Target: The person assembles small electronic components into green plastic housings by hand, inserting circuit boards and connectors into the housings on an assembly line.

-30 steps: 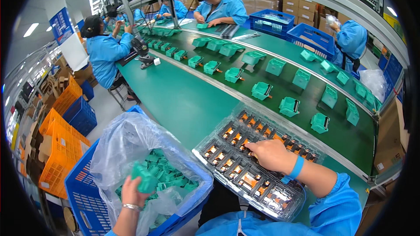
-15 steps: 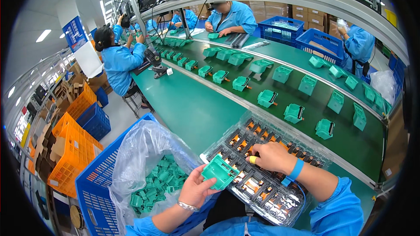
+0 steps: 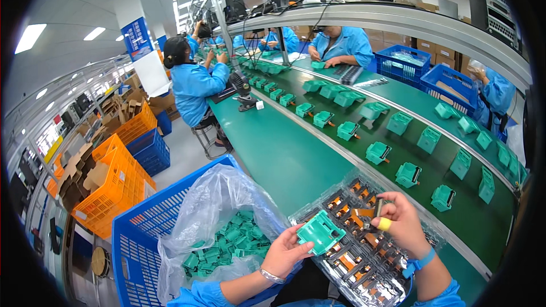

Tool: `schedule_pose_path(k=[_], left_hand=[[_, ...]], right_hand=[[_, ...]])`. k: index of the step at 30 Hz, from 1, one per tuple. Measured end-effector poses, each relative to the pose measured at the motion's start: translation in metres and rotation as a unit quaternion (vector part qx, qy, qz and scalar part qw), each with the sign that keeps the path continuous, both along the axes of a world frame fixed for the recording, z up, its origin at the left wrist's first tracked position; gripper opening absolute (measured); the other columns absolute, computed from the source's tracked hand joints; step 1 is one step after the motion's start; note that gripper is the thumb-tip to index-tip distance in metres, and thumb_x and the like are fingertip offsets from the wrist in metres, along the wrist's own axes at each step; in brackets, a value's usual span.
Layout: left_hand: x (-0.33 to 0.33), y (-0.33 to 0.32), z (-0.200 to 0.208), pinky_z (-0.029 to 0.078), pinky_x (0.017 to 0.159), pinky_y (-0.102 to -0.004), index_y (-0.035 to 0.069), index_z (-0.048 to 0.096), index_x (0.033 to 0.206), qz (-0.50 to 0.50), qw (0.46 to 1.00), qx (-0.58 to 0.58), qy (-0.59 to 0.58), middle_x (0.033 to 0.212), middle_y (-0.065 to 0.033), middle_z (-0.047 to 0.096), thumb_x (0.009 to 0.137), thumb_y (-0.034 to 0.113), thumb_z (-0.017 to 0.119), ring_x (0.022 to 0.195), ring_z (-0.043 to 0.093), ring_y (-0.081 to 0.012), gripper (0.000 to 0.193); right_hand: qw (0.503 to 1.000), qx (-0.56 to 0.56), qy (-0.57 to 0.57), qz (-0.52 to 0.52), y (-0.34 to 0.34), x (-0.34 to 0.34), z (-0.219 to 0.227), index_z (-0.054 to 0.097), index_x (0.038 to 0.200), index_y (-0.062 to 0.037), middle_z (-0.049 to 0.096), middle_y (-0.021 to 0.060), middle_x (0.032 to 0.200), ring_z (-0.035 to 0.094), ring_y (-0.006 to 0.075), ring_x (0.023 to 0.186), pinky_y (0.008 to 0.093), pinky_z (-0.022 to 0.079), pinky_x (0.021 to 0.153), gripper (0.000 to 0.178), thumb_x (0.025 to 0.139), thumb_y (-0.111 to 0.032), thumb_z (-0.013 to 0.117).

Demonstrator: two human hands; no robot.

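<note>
Nearby, on the left, a blue crate (image 3: 133, 261) holds a clear bag (image 3: 219, 185), slack and wrinkled, its mouth open over a heap of green pieces (image 3: 233, 241). They look like moulded plastic, so each is probably light and stiff, apt to slide on its neighbours.

Just right of the bag, the left hand (image 3: 284, 258) pinches a green shell (image 3: 320, 233) by its near left side, thumb along the lower edge. The shell is held over the left part of the tray (image 3: 298, 214). It should be rigid and easy to manage one-handed, perhaps a little slick on its flat faces, so the outer walls are the place to grip. The tray looks thin and would likely flex if lifted by one corner.

Further right, above the tray, the right hand (image 3: 404, 224) pinches a narrow dark strip (image 3: 377, 209) between its fingertips. An orange ribbon (image 3: 361, 214) lies just left of it; whether the two are joined is hard to tell. The strip seems stiff and light, the ribbon soft and easily creased, so the strip's ends make the safer hold.

Beyond, the belt (image 3: 478, 233) carries spaced green housings (image 3: 408, 174).
</note>
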State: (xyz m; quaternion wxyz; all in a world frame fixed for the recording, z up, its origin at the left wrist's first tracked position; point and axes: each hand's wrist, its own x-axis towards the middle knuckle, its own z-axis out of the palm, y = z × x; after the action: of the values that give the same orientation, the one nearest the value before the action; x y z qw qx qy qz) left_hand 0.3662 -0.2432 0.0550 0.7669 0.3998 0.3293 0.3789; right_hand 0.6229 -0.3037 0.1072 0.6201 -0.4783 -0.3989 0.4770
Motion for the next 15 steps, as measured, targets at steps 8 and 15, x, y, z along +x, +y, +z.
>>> schedule_pose_path(k=[8, 15], left_hand=[[0.015, -0.002, -0.002, 0.047, 0.09, -0.0316, -0.003, 0.035, 0.128, 0.025, 0.995, 0.098, 0.002, 0.118, -0.0133, 0.052, 0.081, -0.002, 0.065, 0.105, 0.055, -0.0183, 0.056], [0.015, -0.004, -0.007, 0.046, 0.091, -0.0328, -0.002, 0.037, 0.125, 0.023, 0.98, 0.193, 0.051, 0.119, -0.0142, 0.052, 0.078, -0.006, 0.064, 0.108, 0.053, -0.0196, 0.054]], right_hand=[[0.985, 0.14, -0.093, -0.04, -0.014, -0.019, -0.009, 0.06, 0.09, 0.0044, 0.058, 0.0077, 0.091, 0.057, 0.0119, 0.078, 0.0241, 0.048, 0.071, 0.015, 0.076, 0.006, 0.065], [0.94, 0.195, -0.272, -0.07, -0.015, -0.033, -0.011, 0.062, 0.09, 0.0018, 0.059, 0.0087, 0.079, 0.057, 0.0136, 0.066, 0.0253, 0.046, 0.058, 0.019, 0.074, -0.002, 0.071]])
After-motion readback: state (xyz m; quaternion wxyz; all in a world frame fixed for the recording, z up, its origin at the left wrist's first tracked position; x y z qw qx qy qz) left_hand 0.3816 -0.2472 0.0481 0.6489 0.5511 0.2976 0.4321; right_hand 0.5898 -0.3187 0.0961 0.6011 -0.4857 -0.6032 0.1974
